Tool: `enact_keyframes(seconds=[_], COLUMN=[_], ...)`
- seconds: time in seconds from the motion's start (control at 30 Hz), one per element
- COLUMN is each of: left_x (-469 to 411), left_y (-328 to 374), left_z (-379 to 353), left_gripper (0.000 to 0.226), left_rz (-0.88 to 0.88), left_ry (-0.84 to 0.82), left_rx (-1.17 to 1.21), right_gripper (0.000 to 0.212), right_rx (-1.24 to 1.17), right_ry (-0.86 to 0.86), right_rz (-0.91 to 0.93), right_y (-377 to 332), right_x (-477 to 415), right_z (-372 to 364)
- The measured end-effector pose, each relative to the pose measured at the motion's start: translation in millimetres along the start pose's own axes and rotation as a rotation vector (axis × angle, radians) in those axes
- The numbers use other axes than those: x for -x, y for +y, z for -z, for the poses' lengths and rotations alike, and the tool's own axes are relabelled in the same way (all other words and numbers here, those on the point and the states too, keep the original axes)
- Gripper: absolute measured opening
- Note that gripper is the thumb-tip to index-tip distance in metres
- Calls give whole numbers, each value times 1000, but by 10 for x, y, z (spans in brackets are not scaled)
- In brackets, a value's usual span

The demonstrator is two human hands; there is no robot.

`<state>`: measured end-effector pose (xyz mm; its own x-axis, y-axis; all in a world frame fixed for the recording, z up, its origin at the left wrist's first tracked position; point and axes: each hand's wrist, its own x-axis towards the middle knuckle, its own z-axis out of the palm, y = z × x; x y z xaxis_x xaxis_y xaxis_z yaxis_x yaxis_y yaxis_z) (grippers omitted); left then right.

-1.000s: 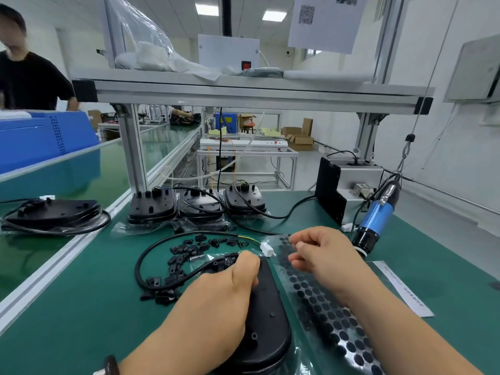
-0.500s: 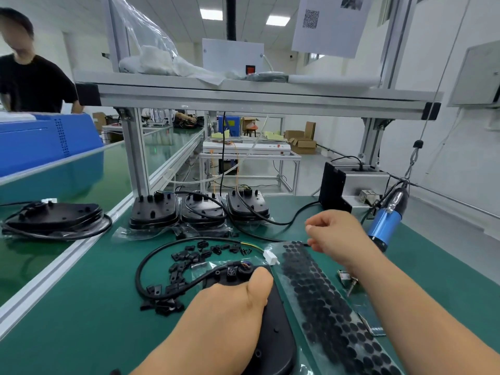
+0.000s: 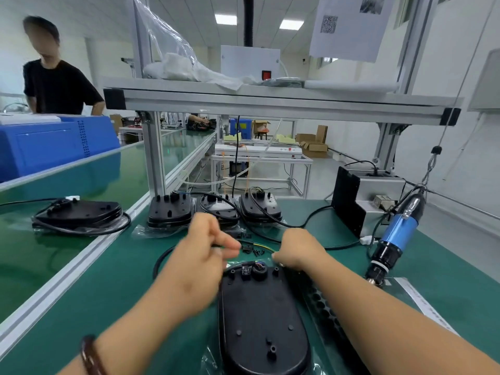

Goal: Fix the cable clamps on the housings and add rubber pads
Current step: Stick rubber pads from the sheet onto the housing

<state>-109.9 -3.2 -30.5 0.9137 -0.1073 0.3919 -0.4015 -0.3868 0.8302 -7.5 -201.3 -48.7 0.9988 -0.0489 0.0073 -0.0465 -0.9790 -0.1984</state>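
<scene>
A black oval housing lies in front of me on clear film. My left hand hovers, blurred, just left of its top end. The fingertips reach toward the loose black cable clamps; whether they pinch anything I cannot tell. My right hand sits at the housing's top right corner. Its fingers are curled and thumb and forefinger pinch a small rubber pad, mostly hidden. The sheet of black rubber pads runs along the housing's right side under my right forearm. A black cable loops out to the left.
Three more housings stand in a row at the back under the aluminium frame. Another housing lies on the conveyor to the left. A blue electric screwdriver hangs at right by a grey power box. A person stands at far left.
My left hand has lifted off the housing and moved up toward the clamps. My right hand came left and down from the pad sheet's top to the housing's top right corner.
</scene>
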Motion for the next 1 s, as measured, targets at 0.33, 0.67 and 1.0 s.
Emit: enact_keyframes(seconds=[0.33, 0.67, 1.0], left_x=[-155, -142, -345], left_y=[-155, -277, -297], left_z=[546, 853, 940], left_gripper=[35, 15, 79], left_rz=[389, 605, 889], left_ry=[182, 239, 216], left_rx=[451, 702, 1112], right_gripper=[20, 20, 9], right_rx=[123, -431, -1426], right_ry=[-78, 225, -16], right_rz=[74, -43, 667], right_y=[-144, -146, -65], right_x=[-117, -150, 705], right_z=[-45, 157, 816])
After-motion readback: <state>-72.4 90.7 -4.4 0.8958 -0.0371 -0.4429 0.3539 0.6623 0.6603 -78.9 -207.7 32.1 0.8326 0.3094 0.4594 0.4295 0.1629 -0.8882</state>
